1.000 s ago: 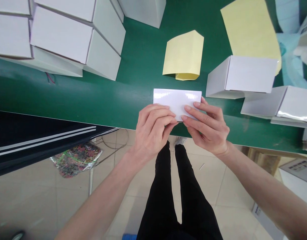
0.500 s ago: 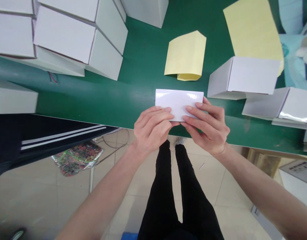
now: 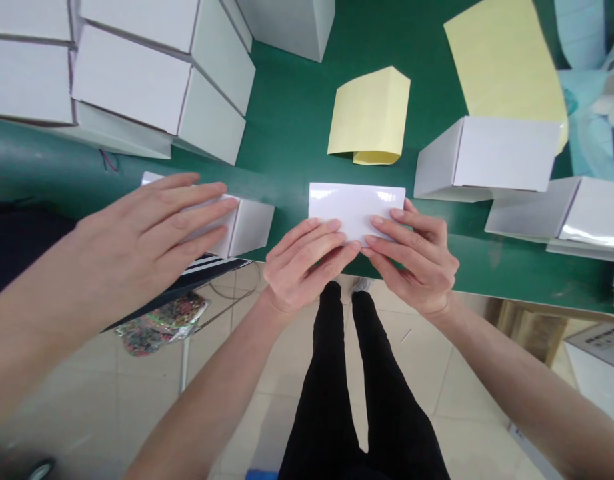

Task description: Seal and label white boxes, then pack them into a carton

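A small glossy white box point(image 3: 357, 207) is between my two hands at the front edge of the green table, one flat face turned up. My left hand point(image 3: 304, 263) grips its near left corner, fingertips on the upper face and thumb along the near edge. On the right end, my right hand point(image 3: 411, 257) has its fingers spread over the face and round the side. The underside of the box is hidden. Just beyond it stands a folded yellow paper point(image 3: 369, 117), apart from both hands.
From the left, a co-worker's hand point(image 3: 161, 220) lies over another white box point(image 3: 251, 227) near my left hand. Stacked white boxes point(image 3: 131, 73) fill the back left. More white boxes point(image 3: 507, 153) and a yellow sheet point(image 3: 507, 60) are on the right of the green table point(image 3: 287, 133).
A co-worker's hand has come in from the left with a white box under it, and the white box at the left edge no longer shows there. My hands keep their hold, almost still.
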Available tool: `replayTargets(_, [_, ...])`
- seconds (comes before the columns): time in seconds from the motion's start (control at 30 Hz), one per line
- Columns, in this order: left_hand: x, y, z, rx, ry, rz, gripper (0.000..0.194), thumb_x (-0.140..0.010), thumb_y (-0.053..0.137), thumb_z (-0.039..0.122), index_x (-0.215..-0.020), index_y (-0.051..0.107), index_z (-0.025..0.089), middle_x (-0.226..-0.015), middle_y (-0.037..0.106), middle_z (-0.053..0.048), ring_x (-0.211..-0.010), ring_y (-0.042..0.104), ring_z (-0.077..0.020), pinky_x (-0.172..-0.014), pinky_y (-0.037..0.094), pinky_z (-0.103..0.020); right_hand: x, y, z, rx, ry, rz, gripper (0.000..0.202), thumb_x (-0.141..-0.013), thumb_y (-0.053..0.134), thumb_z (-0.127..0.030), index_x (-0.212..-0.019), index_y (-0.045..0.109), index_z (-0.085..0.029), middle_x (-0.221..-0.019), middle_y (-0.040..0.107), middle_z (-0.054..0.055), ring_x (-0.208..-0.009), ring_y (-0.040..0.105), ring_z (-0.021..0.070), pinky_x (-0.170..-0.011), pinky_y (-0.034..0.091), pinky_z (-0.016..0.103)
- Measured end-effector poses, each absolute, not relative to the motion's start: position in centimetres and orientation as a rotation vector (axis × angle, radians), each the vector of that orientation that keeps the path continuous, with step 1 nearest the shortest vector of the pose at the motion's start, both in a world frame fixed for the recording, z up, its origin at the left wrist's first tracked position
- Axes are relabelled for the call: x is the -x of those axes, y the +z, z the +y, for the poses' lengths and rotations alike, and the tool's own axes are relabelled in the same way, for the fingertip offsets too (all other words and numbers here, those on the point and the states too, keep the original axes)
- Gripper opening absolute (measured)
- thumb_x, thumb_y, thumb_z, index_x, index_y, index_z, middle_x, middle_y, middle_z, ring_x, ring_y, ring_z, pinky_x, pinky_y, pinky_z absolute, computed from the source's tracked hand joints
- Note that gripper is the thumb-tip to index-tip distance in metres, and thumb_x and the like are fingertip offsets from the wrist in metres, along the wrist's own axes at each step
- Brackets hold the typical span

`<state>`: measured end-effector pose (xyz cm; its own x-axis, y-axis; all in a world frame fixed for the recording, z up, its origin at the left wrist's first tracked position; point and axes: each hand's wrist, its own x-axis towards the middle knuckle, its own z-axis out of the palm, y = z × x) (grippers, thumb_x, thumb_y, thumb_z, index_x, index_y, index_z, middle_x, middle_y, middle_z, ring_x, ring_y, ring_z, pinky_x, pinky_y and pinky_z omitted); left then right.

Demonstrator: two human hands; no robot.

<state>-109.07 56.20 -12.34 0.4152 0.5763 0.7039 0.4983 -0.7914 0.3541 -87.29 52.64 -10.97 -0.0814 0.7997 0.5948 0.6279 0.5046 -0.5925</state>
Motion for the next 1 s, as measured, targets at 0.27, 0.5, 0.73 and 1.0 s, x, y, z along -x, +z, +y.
replayTargets(0.27, [108.0, -11.7, 55.7, -2.555, 1.255, 1.061, 0.059, -0.085, 0.076, 0.009, -0.139, 0.061, 0.028, -0.113, 0.072, -0.005, -0.119, 0.068, -0.0227, -0.106, 0.056, -0.042, 86.7, -10.7, 52.2, 1.185, 0.256, -1.877, 0.059, -0.086, 0.077, -0.013, -0.138, 0.062, -0.035, -0.138, 0.068, -0.002, -0.133, 0.060, 0.0272, -0.111, 0.054, 0.056])
replayTargets(0.5, [107.8, -10.8, 54.9, -2.483, 1.219, 1.163, 0.059, -0.085, 0.080, 0.020, -0.139, 0.058, 0.027, -0.120, 0.073, -0.007, -0.120, 0.069, -0.0233, -0.108, 0.057, -0.046, 87.1, -9.9, 52.0, 1.209, 0.332, -1.811, 0.049, -0.088, 0.074, -0.010, -0.132, 0.062, -0.029, -0.136, 0.070, 0.003, -0.133, 0.060, 0.0259, -0.109, 0.056, 0.052])
replayTargets(0.73, [107.8, -11.1, 55.4, -2.584, 1.273, 1.130, 0.050, -0.083, 0.079, 0.011, -0.128, 0.067, 0.029, -0.111, 0.075, -0.005, -0.114, 0.073, -0.0239, -0.101, 0.061, -0.046, 87.2, -9.3, 52.0, 1.221, 0.396, -1.815, 0.039, -0.090, 0.067, -0.005, -0.124, 0.062, -0.024, -0.138, 0.068, 0.008, -0.138, 0.056, 0.0245, -0.112, 0.054, 0.052])
replayTargets(1.0, [107.9, -7.9, 55.6, -2.635, 0.940, 1.091, 0.051, -0.090, 0.069, 0.009, -0.135, 0.063, 0.032, -0.120, 0.072, -0.007, -0.122, 0.067, -0.0231, -0.109, 0.056, -0.049, 86.6, -3.9, 50.7, 1.319, 0.636, -1.773, 0.024, -0.095, 0.061, -0.016, -0.117, 0.066, -0.025, -0.128, 0.072, 0.006, -0.133, 0.059, 0.0251, -0.111, 0.053, 0.050])
